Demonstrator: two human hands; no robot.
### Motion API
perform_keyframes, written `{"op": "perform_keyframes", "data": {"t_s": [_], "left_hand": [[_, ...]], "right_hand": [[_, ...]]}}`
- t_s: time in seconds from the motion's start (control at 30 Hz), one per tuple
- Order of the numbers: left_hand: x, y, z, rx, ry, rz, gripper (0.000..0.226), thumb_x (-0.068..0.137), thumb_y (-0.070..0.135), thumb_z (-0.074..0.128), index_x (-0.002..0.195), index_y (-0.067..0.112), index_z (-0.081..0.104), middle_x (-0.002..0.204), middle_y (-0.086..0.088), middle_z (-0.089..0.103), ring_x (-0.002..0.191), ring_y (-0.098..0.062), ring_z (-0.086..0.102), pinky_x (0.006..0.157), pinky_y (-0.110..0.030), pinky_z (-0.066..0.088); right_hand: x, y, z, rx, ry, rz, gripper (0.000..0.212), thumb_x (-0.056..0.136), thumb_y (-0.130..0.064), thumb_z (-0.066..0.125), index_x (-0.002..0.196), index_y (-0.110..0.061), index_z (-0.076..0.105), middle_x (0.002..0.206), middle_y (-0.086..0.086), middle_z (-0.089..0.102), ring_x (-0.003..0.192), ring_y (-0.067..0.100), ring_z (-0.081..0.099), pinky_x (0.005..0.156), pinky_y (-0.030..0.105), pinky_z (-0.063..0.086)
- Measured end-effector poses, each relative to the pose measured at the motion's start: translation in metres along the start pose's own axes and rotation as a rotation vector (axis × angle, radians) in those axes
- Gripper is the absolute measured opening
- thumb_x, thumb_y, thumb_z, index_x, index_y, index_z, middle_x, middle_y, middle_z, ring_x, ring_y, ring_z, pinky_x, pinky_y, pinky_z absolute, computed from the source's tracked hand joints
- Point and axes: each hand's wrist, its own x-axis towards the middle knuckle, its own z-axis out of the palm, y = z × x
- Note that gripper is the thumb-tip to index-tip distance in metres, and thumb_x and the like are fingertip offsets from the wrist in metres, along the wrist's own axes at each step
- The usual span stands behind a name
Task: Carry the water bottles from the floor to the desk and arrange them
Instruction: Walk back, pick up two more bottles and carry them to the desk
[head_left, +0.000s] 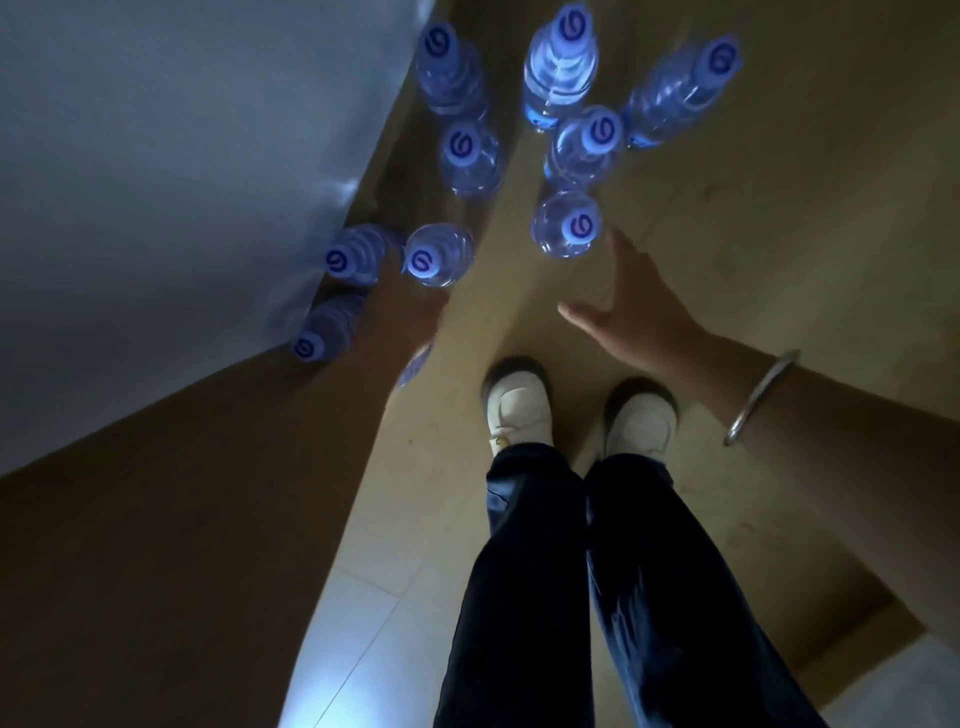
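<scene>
Several clear water bottles with blue caps stand on a brown cardboard sheet (779, 260) on the floor, seen from above. My right hand (636, 306) is open with fingers spread, its fingertips just right of the nearest bottle (569, 226) and not gripping it. My left hand (415, 312) lies in dark shadow right below another bottle (436, 254); its fingers are too dark to make out. Two more bottles (353, 254) (322, 332) stand left of that arm. A sliver of a bottle (415, 364) shows beside the forearm.
My feet in white shoes (519, 405) stand on the cardboard just behind the bottles. A grey-blue surface (156, 182) fills the upper left, close against the left-hand bottles. Pale floor tiles (353, 649) show at the bottom.
</scene>
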Motion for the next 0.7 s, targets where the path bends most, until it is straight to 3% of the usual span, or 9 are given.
{"op": "perform_keyframes", "data": {"t_s": [0.1,0.2,0.27,0.3,0.37,0.43,0.57,0.63,0.7], "left_hand": [[0.021,0.006,0.008,-0.115,-0.006,0.013,0.064,0.09,0.023,0.06,0.143,0.012,0.028,0.146,-0.012,0.037,0.134,-0.027,0.037,0.112,-0.033,0.029],[0.034,0.004,0.011,-0.323,0.044,0.026,0.089,0.074,0.036,0.075,0.145,0.017,0.025,0.145,-0.007,0.04,0.131,-0.022,0.042,0.111,-0.038,0.034],[0.034,0.001,0.016,-0.382,0.062,0.041,0.089,0.075,0.033,0.076,0.145,0.015,0.026,0.144,-0.006,0.041,0.13,-0.02,0.043,0.111,-0.034,0.035],[0.034,0.001,0.018,-0.418,0.085,0.043,0.084,0.076,0.03,0.075,0.144,0.014,0.028,0.14,-0.004,0.043,0.126,-0.016,0.046,0.108,-0.026,0.037],[0.037,0.0,0.023,-0.46,0.15,0.08,0.067,0.08,0.021,0.072,0.137,0.009,0.038,0.121,0.004,0.047,0.103,0.001,0.051,0.087,-0.001,0.037],[0.033,0.002,0.023,-0.435,0.204,0.155,0.052,0.081,0.016,0.071,0.126,0.005,0.047,0.106,0.006,0.047,0.082,0.01,0.047,0.073,0.004,0.035],[0.028,0.002,0.025,-0.371,0.226,0.234,0.039,0.076,0.02,0.072,0.109,0.005,0.057,0.094,0.001,0.055,0.081,-0.003,0.052,0.07,-0.001,0.038],[0.022,0.001,0.029,-0.391,0.247,0.238,0.044,0.072,0.031,0.072,0.105,0.005,0.058,0.093,-0.002,0.057,0.085,-0.009,0.054,0.07,-0.005,0.039],[0.013,0.0,0.035,-0.379,0.266,0.249,0.054,0.067,0.045,0.066,0.104,0.007,0.059,0.094,-0.002,0.06,0.087,-0.012,0.057,0.076,-0.017,0.044]], "right_hand": [[0.029,0.006,0.002,0.037,0.067,-0.071,0.09,0.08,-0.039,0.068,0.148,-0.02,0.011,0.141,0.012,0.037,0.129,0.023,0.038,0.102,0.031,0.033],[0.045,0.01,0.003,0.001,0.09,-0.077,0.089,0.076,-0.043,0.071,0.145,-0.022,0.019,0.134,0.012,0.044,0.12,0.025,0.047,0.098,0.034,0.039],[0.051,0.008,0.004,-0.004,0.126,-0.073,0.09,0.073,-0.049,0.071,0.143,-0.02,0.024,0.132,0.012,0.047,0.118,0.027,0.05,0.099,0.039,0.043],[0.054,0.006,0.004,-0.005,0.149,-0.075,0.089,0.072,-0.051,0.071,0.141,-0.019,0.027,0.131,0.012,0.047,0.118,0.027,0.05,0.099,0.041,0.043],[0.059,0.001,0.006,-0.031,0.187,-0.049,0.085,0.073,-0.053,0.068,0.14,-0.017,0.029,0.131,0.013,0.046,0.12,0.029,0.048,0.099,0.04,0.041],[0.066,-0.002,0.007,-0.085,0.194,-0.003,0.083,0.079,-0.057,0.061,0.143,-0.017,0.026,0.133,0.015,0.045,0.122,0.032,0.046,0.099,0.04,0.039],[0.074,-0.002,0.003,-0.185,0.179,0.021,0.081,0.082,-0.061,0.054,0.145,-0.022,0.022,0.134,0.016,0.042,0.122,0.035,0.047,0.097,0.044,0.04],[0.073,-0.002,0.002,-0.222,0.194,0.002,0.078,0.083,-0.059,0.053,0.144,-0.022,0.024,0.135,0.015,0.04,0.121,0.035,0.047,0.096,0.045,0.041],[0.069,-0.002,0.001,-0.259,0.224,-0.053,0.071,0.085,-0.055,0.053,0.142,-0.02,0.028,0.135,0.013,0.041,0.12,0.035,0.048,0.095,0.045,0.042]]}}
